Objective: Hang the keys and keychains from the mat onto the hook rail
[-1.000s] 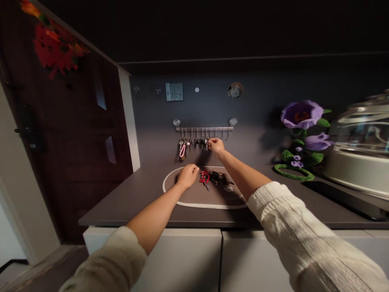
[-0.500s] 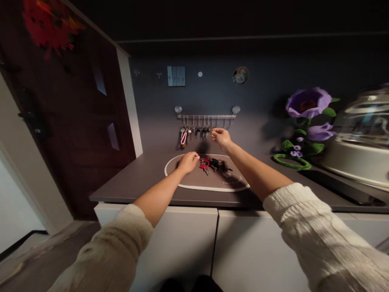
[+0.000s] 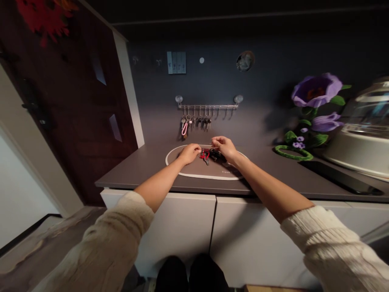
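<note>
My left hand (image 3: 190,154) rests low on the oval mat (image 3: 194,175), its fingers curled together at the left edge of a bunch of keys with a red ring or cord (image 3: 205,155). What those fingers pinch, if anything, is too small to make out. Just to the right, my right hand (image 3: 225,148) hovers over dark keys (image 3: 215,155), partly covering them, with thumb and index finger slightly apart. Above on the wall, a clear hook rail (image 3: 208,107) carries several keys (image 3: 200,121) on its left hooks, one with a pink strap (image 3: 184,129).
Purple knitted flowers (image 3: 316,93) with a green ring base (image 3: 293,154) stand on the counter (image 3: 127,166) at right. Beside them lie a flat black slab (image 3: 340,178) and a white appliance with a clear dome (image 3: 364,142). A dark door (image 3: 85,113) is at left.
My right hand has come down from the hook rail to the keys on the mat. My left hand stays by the red keys. The view has tilted down slightly.
</note>
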{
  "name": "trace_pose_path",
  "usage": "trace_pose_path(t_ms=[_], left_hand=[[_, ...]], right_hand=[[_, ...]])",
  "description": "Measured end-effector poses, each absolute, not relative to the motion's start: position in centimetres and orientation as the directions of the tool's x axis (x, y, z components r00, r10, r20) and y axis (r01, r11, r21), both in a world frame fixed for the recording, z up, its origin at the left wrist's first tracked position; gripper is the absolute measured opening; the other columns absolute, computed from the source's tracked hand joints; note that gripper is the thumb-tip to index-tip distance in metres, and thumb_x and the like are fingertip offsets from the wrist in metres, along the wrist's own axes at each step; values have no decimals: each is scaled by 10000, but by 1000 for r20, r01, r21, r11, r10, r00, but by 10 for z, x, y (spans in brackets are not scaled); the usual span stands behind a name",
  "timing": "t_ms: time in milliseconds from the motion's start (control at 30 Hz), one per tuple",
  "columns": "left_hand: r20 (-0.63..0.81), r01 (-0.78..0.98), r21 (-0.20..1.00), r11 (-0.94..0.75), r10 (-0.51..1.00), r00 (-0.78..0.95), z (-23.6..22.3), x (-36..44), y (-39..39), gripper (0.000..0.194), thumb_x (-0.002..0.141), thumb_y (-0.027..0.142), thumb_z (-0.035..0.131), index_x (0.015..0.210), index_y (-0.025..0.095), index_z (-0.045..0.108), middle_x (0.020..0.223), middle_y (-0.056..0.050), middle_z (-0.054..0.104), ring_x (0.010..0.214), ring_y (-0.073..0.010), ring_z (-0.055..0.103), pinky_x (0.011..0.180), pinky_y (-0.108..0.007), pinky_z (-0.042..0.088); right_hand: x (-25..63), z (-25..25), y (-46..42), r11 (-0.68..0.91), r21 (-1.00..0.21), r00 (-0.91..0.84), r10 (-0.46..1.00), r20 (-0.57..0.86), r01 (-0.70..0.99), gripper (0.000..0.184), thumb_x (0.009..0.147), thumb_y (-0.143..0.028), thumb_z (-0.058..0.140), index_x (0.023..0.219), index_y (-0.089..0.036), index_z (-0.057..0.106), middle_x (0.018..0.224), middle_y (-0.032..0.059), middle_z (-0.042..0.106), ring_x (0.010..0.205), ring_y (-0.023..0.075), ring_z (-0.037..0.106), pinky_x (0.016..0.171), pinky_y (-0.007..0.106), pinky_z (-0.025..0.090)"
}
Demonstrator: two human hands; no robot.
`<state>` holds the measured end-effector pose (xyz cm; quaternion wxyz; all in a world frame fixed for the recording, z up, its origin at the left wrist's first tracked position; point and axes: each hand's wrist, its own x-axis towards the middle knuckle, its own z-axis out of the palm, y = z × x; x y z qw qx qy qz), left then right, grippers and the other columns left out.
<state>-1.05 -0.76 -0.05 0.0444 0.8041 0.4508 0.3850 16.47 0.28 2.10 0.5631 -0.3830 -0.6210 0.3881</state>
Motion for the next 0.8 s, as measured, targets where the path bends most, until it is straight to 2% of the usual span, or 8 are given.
trace_pose_path(t_ms=[200,333,433,600,800], left_hand=[[552,692,334,-640,728,407,-2,-11,-9,182,787,157,460,835,179,634,883,-44,623,860,-159,536,821,-274,401],[518,704,269,-657,715,470,-6,-11,-5,268,792,115,434,960,214,617,998,-43,590,932,-158,517,856,-276,390],[502,713,194,-674,693,518,-7,-12,-3,271,802,124,419,961,213,620,977,-45,574,928,-162,507,847,-284,391],[466,718,90,-690,667,582,-3,-12,-5,205,801,161,441,874,198,629,901,-53,562,878,-175,495,812,-296,387],[500,732,129,-669,681,535,-2,-12,-7,124,768,158,494,795,195,609,847,-49,554,847,-183,488,786,-300,377]], right_hand=[[173,12,-8,528,-811,-153,850,505,253,65,716,-209,570,751,-158,590,709,14,609,648,110,518,675,251,405],[174,13,-16,569,-640,-203,807,554,516,73,737,-169,546,755,-160,617,735,28,634,667,129,531,679,252,384],[172,14,-20,571,-495,-282,793,541,655,109,769,-165,516,781,-151,623,771,51,648,687,135,545,675,240,377],[170,14,-21,561,-355,-345,785,514,748,173,812,-175,463,861,-132,623,816,78,657,718,137,561,682,223,371],[170,11,-16,536,-315,-330,788,519,783,196,814,-164,451,893,-135,628,863,85,663,760,144,576,684,214,374]])
